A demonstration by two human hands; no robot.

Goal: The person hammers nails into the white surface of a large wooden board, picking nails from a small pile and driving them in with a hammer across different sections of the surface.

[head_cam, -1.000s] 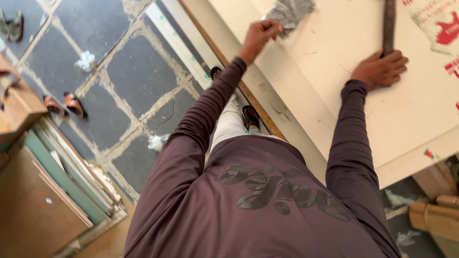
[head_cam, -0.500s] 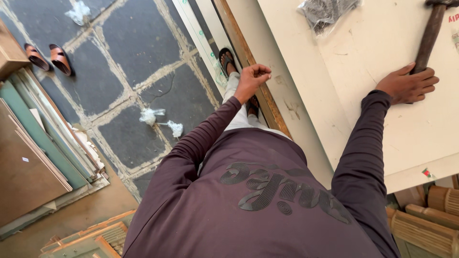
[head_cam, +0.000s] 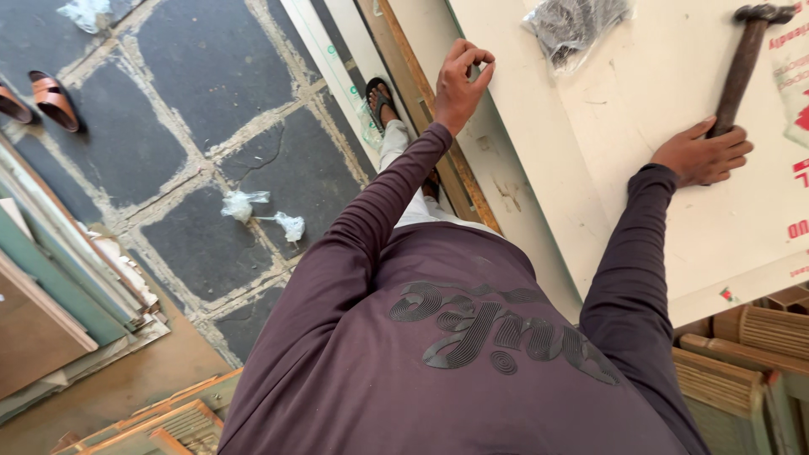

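Observation:
My left hand is raised beside the side edge of a large white board, thumb and forefinger pinched together; anything between them is too small to see. My right hand rests on top of the board with its fingers around the lower end of a hammer's wooden handle. The hammer lies flat, its dark metal head at the far end. A crumpled clear plastic bag with dark contents lies on the board between my hands. Below the left hand, my sandalled foot stands on the floor.
Long wooden and white strips lie along the board's left side. The floor is dark stone tile with plastic scraps. A pair of brown sandals sits far left. Stacked panels stand lower left, ribbed wooden pieces lower right.
My left hand drew back from the plastic bag to the board's edge and went from a fist to a pinch. The right hand stayed on the hammer handle.

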